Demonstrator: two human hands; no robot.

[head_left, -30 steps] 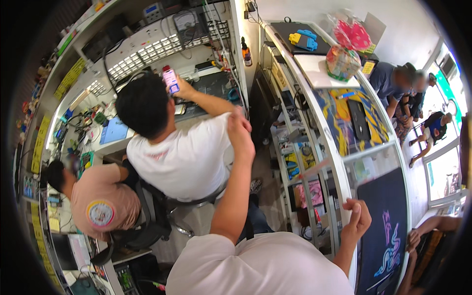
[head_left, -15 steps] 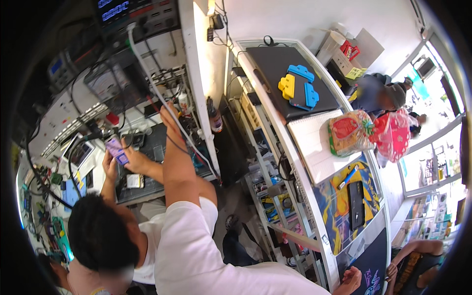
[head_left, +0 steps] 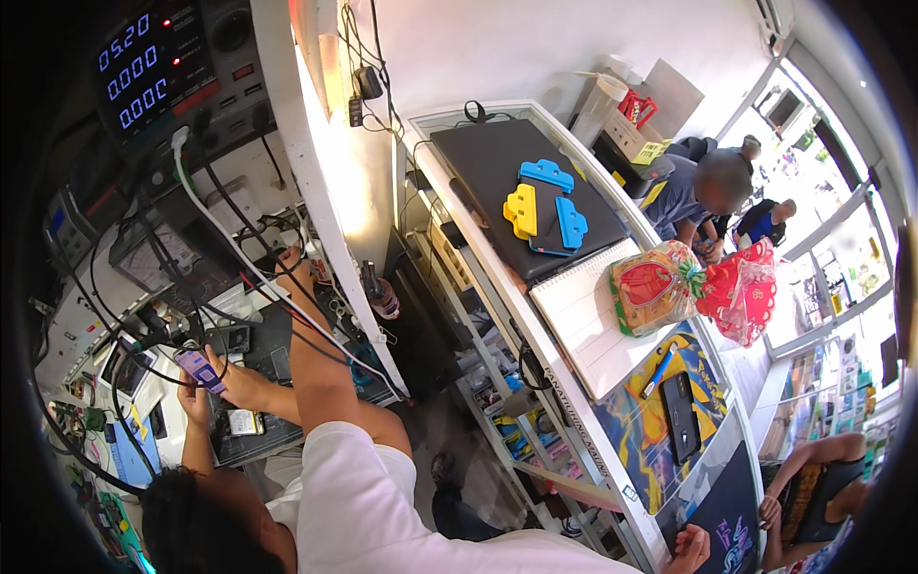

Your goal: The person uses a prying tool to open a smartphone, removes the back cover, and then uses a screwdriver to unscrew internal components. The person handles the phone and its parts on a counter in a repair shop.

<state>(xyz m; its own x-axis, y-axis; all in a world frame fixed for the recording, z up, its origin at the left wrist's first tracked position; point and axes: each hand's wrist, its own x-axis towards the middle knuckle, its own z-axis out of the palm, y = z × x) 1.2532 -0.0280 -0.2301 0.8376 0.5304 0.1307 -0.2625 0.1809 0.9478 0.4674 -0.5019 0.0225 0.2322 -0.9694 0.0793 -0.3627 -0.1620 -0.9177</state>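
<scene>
My left arm, in a white sleeve, stretches to the back of the workbench. There my left hand [head_left: 295, 266] is among cables beside a small bottle; the cables and distance hide its fingertips. My right hand [head_left: 690, 549] rests at the glass counter's near edge, by a dark printed mat [head_left: 719, 521], its fingers loosely bent and nothing seen in them. Left of my arm, a seated co-worker holds a phone [head_left: 200, 369] with a purplish lit screen in both hands. A dark bench mat [head_left: 277, 356] lies beneath, bearing a small white-labelled part [head_left: 246, 422].
A power supply [head_left: 143, 72] with lit digits stands upper left, with cables hanging down. On the glass counter [head_left: 574, 421] are a black laptop [head_left: 478, 163], blue and yellow clips [head_left: 521, 210], a notebook [head_left: 583, 320], bagged bread [head_left: 652, 289] and a black phone [head_left: 681, 418]. People stand beyond it.
The view has shifted, so the bench and counter sit lower and further left. More of the power supply shows. My left hand stays at the bench back, my right at the counter edge.
</scene>
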